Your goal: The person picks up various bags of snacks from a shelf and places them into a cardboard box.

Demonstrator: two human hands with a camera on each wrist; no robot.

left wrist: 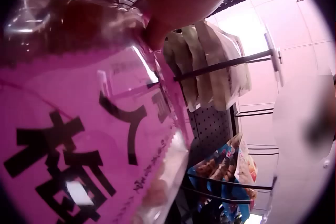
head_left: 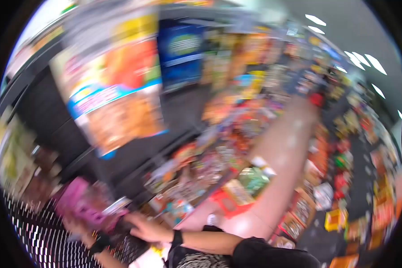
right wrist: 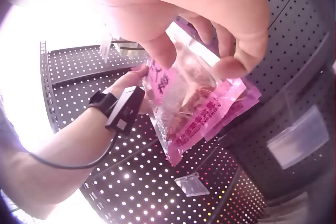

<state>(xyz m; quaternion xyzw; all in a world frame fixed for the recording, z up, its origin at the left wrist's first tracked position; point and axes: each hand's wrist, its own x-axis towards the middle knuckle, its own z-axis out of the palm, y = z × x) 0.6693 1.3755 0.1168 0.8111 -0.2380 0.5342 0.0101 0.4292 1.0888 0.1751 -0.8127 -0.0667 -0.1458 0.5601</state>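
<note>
A clear snack bag with pink printed panels (right wrist: pixel 186 98) and pinkish pieces inside hangs in front of a perforated rack. My left hand (right wrist: pixel 128 83) holds it by its side edge. Close up in the left wrist view, a large dark character stands on the pink label (left wrist: pixel 68 113), with a finger (left wrist: pixel 157 32) at the top edge of the bag. Over the bag in the right wrist view is my right hand (right wrist: pixel 210 8), its fingers loosely bent and spread around nothing. The head view is blurred; there the right hand (head_left: pixel 145 228) reaches in from the right of the bag.
Snack packets (left wrist: pixel 205 66) hang on a rack hook in the left wrist view, above a blue packet (left wrist: pixel 226 176). A large orange-and-blue packet (head_left: pixel 116 89) hangs close in front. A red-edged box (head_left: pixel 230 201) stands by the aisle floor (head_left: pixel 277 169). A clear tag holder (right wrist: pixel 191 184) sits below the bag.
</note>
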